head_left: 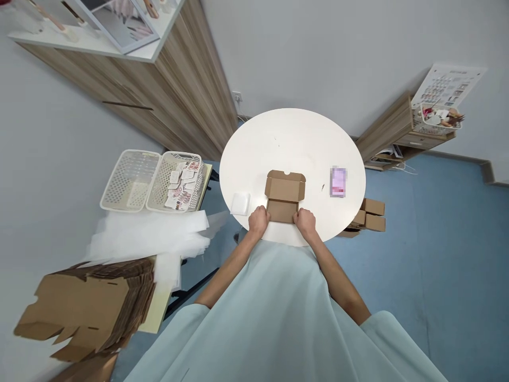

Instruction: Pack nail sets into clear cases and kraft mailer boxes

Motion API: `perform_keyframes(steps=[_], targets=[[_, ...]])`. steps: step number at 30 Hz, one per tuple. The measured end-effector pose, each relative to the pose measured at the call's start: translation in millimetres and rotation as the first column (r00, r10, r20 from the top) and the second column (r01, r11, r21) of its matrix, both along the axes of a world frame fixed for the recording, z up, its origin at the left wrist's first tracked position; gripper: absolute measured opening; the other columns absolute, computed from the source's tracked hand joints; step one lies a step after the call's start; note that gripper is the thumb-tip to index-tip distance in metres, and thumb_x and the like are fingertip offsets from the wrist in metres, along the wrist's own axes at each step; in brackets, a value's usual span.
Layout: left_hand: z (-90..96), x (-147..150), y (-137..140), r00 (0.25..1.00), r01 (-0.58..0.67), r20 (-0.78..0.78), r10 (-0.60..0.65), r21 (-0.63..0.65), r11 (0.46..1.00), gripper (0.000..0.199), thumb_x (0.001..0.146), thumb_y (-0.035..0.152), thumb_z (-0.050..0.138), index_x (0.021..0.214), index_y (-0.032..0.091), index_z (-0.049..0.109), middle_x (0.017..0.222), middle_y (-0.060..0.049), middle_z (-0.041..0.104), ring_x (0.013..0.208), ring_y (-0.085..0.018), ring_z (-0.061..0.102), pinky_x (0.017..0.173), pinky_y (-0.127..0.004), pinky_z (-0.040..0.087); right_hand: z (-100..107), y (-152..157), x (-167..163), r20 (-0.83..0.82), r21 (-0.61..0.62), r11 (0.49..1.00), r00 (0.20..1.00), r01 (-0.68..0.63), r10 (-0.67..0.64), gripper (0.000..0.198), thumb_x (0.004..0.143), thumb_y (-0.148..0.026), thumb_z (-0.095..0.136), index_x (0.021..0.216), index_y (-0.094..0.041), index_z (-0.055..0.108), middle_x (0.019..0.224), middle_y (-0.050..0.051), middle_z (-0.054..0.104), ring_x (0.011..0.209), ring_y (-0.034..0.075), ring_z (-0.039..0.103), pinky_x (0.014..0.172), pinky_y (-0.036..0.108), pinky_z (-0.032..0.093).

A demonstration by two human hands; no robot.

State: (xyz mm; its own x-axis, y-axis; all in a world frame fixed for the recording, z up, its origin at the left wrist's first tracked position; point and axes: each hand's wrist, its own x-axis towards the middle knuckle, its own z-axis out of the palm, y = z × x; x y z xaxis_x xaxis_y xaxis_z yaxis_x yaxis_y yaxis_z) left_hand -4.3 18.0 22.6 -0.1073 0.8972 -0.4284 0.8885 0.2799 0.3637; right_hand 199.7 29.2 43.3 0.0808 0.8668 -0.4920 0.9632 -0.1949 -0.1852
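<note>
A small brown cardboard box point(282, 210) sits near the front edge of the white oval table point(286, 138), its lid point(284, 188) standing open toward the far side. My left hand point(259, 220) is closed on the box's left side near the front corner. At the opposite front corner, my right hand point(305, 222) grips the right side. The inside of the box shows bare cardboard. Left of my left hand lies a white, translucent packet point(240, 203). Farther right on the table is a pink and purple pack point(338, 182), its print blurred.
At the left stand two white plastic baskets, one point(175, 183) holding printed cards. White sheets point(151, 236) and a stack of flat cardboard blanks point(87, 307) lie nearer. Several folded boxes point(374, 215) are beyond the table's right edge. Wooden cabinets point(191, 69) flank the wall.
</note>
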Motion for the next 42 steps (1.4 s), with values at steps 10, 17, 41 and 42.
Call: perform_keyframes(steps=[10,17,41,42], targets=[[-5.3,-102.3,18.1,0.936,-0.317,-0.09,0.341,0.206,0.926,0.049,0.094,0.037,0.071,0.133,0.013,0.055,0.134,-0.022,0.062,0.127,-0.036,0.061,0.106,-0.043,0.047,22.4,-21.5,25.7,-0.152,0.079,0.987,0.98,0.139,-0.125,0.037,0.108,-0.041,0.051,0.08,-0.021,0.064,0.077,0.009,0.072,0.073,0.025,0.067,0.062,0.031,0.035],[-11.6,-114.2,30.3,0.939,-0.311,-0.125,0.319,0.081,0.947,0.052,0.085,0.042,0.081,0.122,0.016,0.057,0.12,-0.018,0.073,0.119,-0.035,0.067,0.102,-0.043,0.048,21.0,-23.9,26.3,-0.2,0.083,0.983,0.969,0.163,-0.144,0.036,0.107,-0.039,0.053,0.077,-0.023,0.063,0.075,0.008,0.072,0.074,0.025,0.067,0.063,0.031,0.034],[52.3,-21.1,26.4,0.526,-0.274,0.781,0.336,-0.219,0.936,0.061,0.058,0.052,0.094,0.098,0.02,0.062,0.091,-0.007,0.078,0.078,-0.02,0.068,0.06,-0.027,0.044,26.3,2.1,4.1,-0.901,-0.262,0.888,0.235,0.377,-0.365,0.049,0.07,-0.055,0.091,0.095,-0.022,0.064,0.096,0.007,0.081,0.093,0.025,0.078,0.09,0.04,0.063],[50.4,-16.2,25.8,0.528,-0.281,0.775,0.348,-0.227,0.932,0.061,0.057,0.051,0.094,0.098,0.02,0.062,0.091,-0.007,0.078,0.079,-0.02,0.068,0.06,-0.027,0.045,21.7,2.8,3.7,-0.895,-0.245,0.882,0.255,0.404,-0.365,0.048,0.068,-0.054,0.092,0.089,-0.023,0.062,0.09,0.005,0.08,0.088,0.025,0.078,0.087,0.04,0.064]])
